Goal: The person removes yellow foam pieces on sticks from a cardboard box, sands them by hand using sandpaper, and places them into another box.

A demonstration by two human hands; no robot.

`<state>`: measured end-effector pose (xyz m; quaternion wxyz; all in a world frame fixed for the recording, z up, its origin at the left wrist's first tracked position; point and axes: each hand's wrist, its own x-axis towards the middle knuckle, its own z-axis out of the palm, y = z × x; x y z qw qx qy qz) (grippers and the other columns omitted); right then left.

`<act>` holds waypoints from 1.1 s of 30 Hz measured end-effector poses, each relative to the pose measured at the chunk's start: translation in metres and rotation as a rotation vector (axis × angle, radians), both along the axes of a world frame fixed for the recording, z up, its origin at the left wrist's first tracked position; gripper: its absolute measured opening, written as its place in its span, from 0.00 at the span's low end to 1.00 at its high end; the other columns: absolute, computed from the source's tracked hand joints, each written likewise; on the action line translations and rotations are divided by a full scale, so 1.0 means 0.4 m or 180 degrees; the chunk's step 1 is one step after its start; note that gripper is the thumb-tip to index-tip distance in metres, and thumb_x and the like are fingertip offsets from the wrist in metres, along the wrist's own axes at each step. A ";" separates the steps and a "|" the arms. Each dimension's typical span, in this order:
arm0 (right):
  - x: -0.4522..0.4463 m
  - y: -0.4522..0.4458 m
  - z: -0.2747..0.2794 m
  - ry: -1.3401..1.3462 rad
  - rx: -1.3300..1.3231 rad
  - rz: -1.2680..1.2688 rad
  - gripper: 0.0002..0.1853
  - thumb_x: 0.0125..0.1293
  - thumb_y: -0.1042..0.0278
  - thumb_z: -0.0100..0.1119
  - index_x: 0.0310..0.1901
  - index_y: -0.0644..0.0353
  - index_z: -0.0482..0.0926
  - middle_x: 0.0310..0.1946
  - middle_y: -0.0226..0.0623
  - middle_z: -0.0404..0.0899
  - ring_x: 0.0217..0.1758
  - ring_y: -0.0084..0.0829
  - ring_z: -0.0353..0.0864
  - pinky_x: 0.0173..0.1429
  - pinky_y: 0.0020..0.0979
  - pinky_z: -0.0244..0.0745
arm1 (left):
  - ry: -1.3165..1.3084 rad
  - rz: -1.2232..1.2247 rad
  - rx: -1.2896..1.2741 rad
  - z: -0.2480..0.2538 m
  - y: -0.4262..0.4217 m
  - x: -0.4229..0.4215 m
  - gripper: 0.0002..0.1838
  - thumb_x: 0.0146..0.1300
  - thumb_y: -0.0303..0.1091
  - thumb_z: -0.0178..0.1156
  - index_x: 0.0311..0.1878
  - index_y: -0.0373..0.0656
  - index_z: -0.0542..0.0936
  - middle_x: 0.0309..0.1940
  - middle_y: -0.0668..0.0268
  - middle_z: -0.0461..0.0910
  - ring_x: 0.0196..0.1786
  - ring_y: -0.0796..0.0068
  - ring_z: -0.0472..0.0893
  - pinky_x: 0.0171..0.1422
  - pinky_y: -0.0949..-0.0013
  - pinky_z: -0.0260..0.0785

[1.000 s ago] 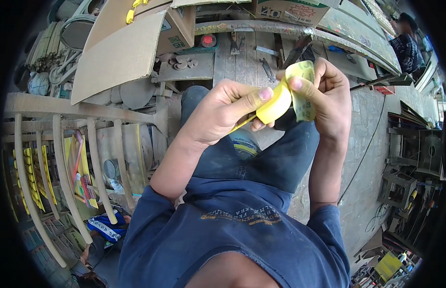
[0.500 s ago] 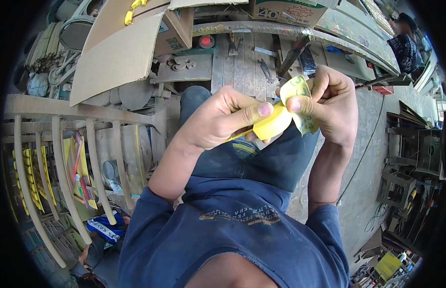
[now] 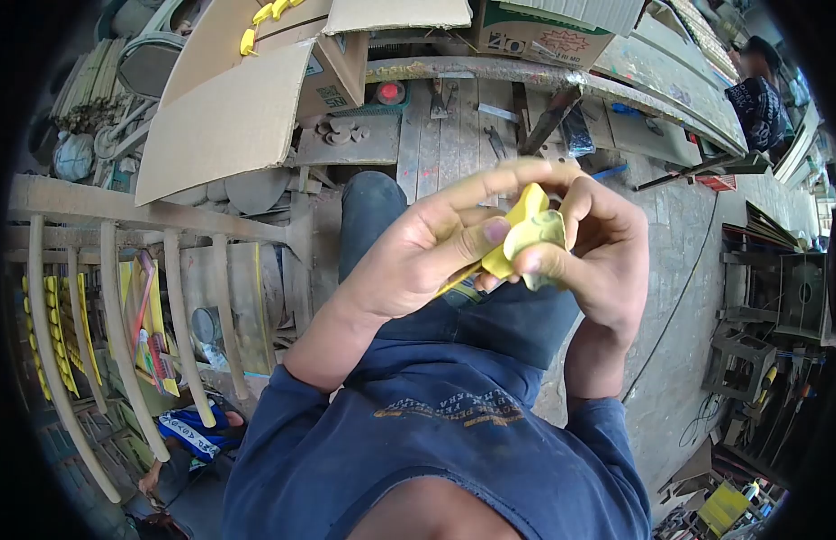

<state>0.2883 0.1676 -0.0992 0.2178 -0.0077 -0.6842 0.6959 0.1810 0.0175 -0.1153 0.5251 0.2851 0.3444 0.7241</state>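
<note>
The left hand (image 3: 425,255) has a bright-yellow, curved piece (image 3: 527,208) in its grip; the right hand (image 3: 607,255) pinches a curled, pale-yellow flexible sheet (image 3: 536,233) against it.

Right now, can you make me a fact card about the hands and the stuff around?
Left hand: pinching a yellow piece
Right hand: pinching a bent sheet at the yellow piece
Cardboard box: flap folded out, small yellow things nearby
Wooden planks: metal tool on them
Other people: one person upper right, another person lower left
</note>
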 end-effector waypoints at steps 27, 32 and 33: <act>-0.024 0.021 -0.032 0.0095 -0.0688 -0.0402 0.11 0.66 0.73 0.58 0.34 0.61 0.64 0.33 0.45 0.81 0.32 0.29 0.83 0.33 0.26 0.81 | -0.0022 0.0779 -0.0077 -0.026 0.041 -0.043 0.20 0.65 0.31 0.60 0.56 0.38 0.66 0.34 0.56 0.81 0.32 0.71 0.82 0.37 0.74 0.76; -0.042 0.024 -0.063 -0.0552 -0.1068 -0.0446 0.07 0.73 0.70 0.47 0.48 0.57 0.62 0.29 0.36 0.74 0.19 0.17 0.72 0.15 0.17 0.63 | -0.0203 0.0686 -0.0203 -0.054 0.060 -0.068 0.22 0.69 0.36 0.53 0.62 0.34 0.65 0.32 0.55 0.79 0.25 0.76 0.78 0.30 0.76 0.73; -0.040 0.016 -0.064 -0.0558 -0.1071 -0.0431 0.07 0.73 0.70 0.47 0.48 0.57 0.62 0.29 0.36 0.74 0.19 0.17 0.72 0.15 0.17 0.63 | -0.0275 0.0631 -0.0251 -0.056 0.059 -0.071 0.21 0.69 0.36 0.53 0.61 0.35 0.65 0.33 0.54 0.79 0.25 0.76 0.79 0.29 0.77 0.73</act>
